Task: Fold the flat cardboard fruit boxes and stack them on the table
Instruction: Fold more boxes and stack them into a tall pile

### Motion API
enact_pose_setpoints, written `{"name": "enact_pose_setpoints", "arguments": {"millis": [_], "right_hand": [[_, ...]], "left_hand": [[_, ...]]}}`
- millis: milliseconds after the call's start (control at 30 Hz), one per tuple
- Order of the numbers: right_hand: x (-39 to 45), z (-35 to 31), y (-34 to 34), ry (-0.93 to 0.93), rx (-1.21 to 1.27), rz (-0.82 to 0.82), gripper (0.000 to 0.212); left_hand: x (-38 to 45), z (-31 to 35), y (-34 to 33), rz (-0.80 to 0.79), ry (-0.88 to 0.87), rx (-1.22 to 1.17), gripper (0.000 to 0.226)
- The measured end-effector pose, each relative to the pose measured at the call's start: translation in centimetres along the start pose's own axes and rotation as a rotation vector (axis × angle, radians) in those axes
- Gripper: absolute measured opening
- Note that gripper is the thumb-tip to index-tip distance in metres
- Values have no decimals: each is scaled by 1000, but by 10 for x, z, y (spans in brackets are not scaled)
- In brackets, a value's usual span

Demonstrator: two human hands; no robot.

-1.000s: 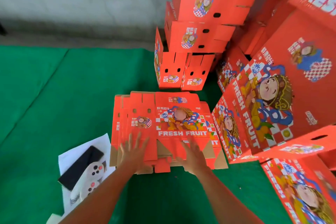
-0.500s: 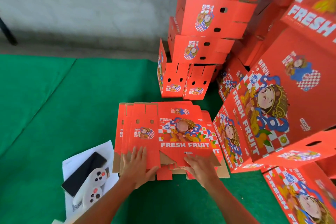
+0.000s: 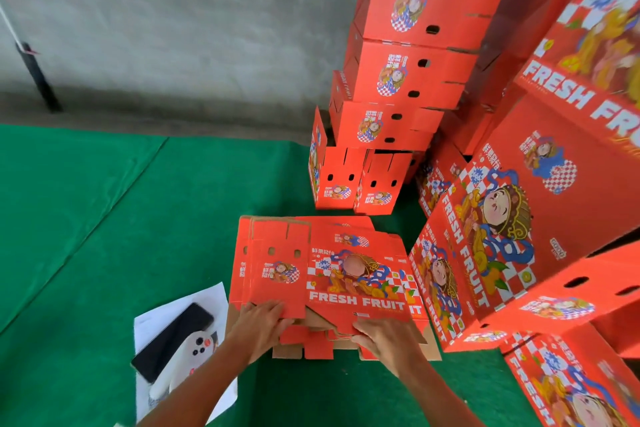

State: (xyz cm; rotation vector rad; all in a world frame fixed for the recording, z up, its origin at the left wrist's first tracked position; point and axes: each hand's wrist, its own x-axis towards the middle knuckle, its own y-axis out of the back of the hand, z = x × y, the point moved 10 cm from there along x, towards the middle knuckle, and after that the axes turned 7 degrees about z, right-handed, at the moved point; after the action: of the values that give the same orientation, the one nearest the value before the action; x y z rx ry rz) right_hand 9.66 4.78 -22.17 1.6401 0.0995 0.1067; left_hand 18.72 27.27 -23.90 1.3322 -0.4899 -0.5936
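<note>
Your left hand (image 3: 261, 324) and right hand (image 3: 382, 334) both pinch the near edge of the top flat box (image 3: 332, 274) — fingers curled under it — on the pile on the green table (image 3: 104, 218), beside folded boxes (image 3: 412, 80).

"FRESH FRUIT" in white on the top flat red cardboard box (image 3: 346, 274), same words on the big folded red box (image 3: 540, 218) to its right

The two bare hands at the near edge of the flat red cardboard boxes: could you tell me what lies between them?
In the head view, between the left hand and the right hand lie the red and brown bottom flaps of the flat red cardboard boxes.
</note>
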Motion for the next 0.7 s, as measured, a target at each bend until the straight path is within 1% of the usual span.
{"name": "enact_pose_setpoints", "arguments": {"millis": [100, 167, 200, 233, 300, 367, 433, 500, 567, 600, 633, 700], "right_hand": [[-4, 3, 2, -43, 13, -17, 55], [-10, 7, 2, -70, 29, -24, 66], [-14, 8, 6, -89, 33, -1, 69], [-16, 10, 15, -97, 16, 56, 71], [-16, 12, 48, -82, -70, 286, 73], [-11, 16, 88, -134, -145, 453, 69], [3, 24, 125, -215, -169, 518, 68], [20, 29, 169, -232, -161, 617, 48], [36, 30, 216, -228, -167, 708, 28], [44, 29, 237, -237, -169, 716, 22], [53, 27, 256, -248, -166, 712, 21], [65, 30, 289, -311, -102, 710, 32]], "left_hand": [[5, 2, 20, 135, 8, -177, 50], [7, -4, 37, 231, 82, -355, 25], [8, -7, 45, 257, 126, -420, 20], [9, -11, 55, 286, 165, -494, 20], [7, -20, 76, 371, 260, -690, 25], [3, -32, 102, 510, 351, -838, 22], [2, -44, 133, 671, 394, -936, 23], [2, -54, 163, 795, 418, -1003, 32], [2, -63, 190, 884, 437, -1066, 36], [1, -67, 200, 913, 457, -1140, 38], [2, -71, 208, 936, 484, -1242, 38], [3, -77, 221, 979, 552, -1427, 35]]}}
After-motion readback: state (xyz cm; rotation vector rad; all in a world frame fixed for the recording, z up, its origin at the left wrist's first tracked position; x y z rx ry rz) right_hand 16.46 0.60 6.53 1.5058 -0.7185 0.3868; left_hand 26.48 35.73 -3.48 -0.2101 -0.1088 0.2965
